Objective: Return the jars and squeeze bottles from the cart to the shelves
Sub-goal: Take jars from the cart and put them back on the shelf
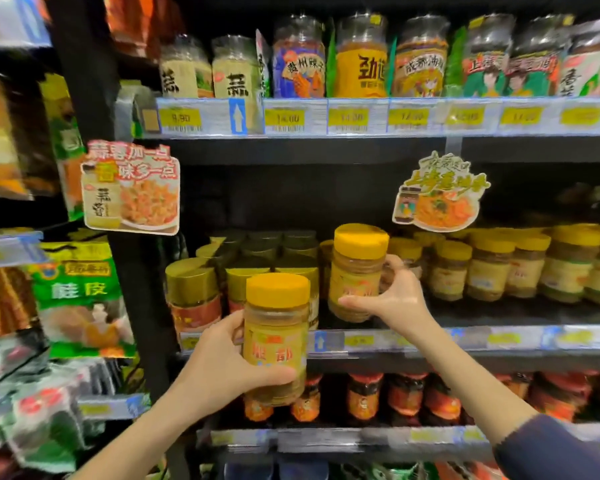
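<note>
My left hand (222,358) grips a yellow-lidded jar (276,337) with a yellow label, held upright in front of the middle shelf's edge (465,337). My right hand (395,299) holds a second, matching yellow-lidded jar (355,271) upright just above the front of that shelf, between gold-lidded jars (191,292) on the left and a row of similar yellow-lidded jars (492,268) on the right. The cart is out of view.
The upper shelf (361,116) carries tall clear-lidded jars behind price tags. Red-lidded jars (406,396) fill the shelf below. Two cardboard promo signs (130,188) (440,192) hang from the upper shelf. Bagged goods (80,299) hang on the rack at left.
</note>
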`<state>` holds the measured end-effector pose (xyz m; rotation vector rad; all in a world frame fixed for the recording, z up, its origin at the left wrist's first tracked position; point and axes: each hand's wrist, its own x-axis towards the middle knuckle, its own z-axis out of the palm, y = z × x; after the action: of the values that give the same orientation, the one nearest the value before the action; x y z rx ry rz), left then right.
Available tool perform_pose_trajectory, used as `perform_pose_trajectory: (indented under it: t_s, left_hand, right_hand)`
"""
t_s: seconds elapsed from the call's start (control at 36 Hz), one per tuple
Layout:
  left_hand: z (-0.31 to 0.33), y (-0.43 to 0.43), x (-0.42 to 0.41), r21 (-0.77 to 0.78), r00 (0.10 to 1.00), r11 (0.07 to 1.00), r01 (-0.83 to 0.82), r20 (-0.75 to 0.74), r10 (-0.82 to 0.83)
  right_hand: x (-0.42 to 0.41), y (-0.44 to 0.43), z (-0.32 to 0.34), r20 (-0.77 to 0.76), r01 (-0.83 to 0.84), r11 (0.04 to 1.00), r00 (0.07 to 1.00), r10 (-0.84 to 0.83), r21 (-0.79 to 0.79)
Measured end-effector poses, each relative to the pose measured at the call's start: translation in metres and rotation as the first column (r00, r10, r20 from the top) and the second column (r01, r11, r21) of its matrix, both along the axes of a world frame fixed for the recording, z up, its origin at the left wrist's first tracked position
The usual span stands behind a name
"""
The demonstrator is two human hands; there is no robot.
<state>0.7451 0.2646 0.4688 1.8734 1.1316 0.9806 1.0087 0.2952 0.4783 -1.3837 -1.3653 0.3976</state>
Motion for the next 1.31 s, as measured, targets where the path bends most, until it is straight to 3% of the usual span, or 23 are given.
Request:
perform_pose_trajectory:
  t_s: [0.11, 0.36, 0.89, 1.03, 1.19, 1.31]
  left_hand:
    - [0.000, -0.004, -0.006, -0.006, 0.999, 0.999, -0.043, 0.010, 0.043]
    - [0.001, -0.006, -0.002, -0.007, 0.997, 0.997, -0.072, 0.018, 0.072]
    - [-0.003, 0.000, 0.037, 0.019, 0.999, 0.999, -0.036, 0.011, 0.036]
    - [-0.001, 0.001, 0.053, 0.056, 1.000, 0.998, -0.019, 0.012, 0.019]
    - [0.001, 0.006, 0.079, 0.054, 0.999, 0.998, 0.039, 0.027, -0.040]
    - [-0.001, 0.007, 0.108, 0.055, 0.997, 0.996, 0.067, 0.026, -0.069]
  right_hand:
    - [-0.005, 0.011, -0.006, -0.007, -0.041, 0.997, 0.999, 0.041, -0.062]
    - [-0.001, 0.014, -0.006, 0.138, -0.035, 0.987, 0.989, 0.056, -0.154]
    - [-0.001, 0.022, -0.010, 0.180, -0.100, 0.941, 0.970, 0.165, -0.324]
    - [0.010, 0.015, 0.001, 0.100, -0.140, 0.927, 0.978, 0.185, -0.347]
    - [0.033, -0.021, 0.033, -0.158, -0.313, 0.930, 0.945, 0.285, -0.192]
    - [0.035, -0.047, 0.037, -0.115, -0.434, 0.871, 0.901, 0.419, -0.231]
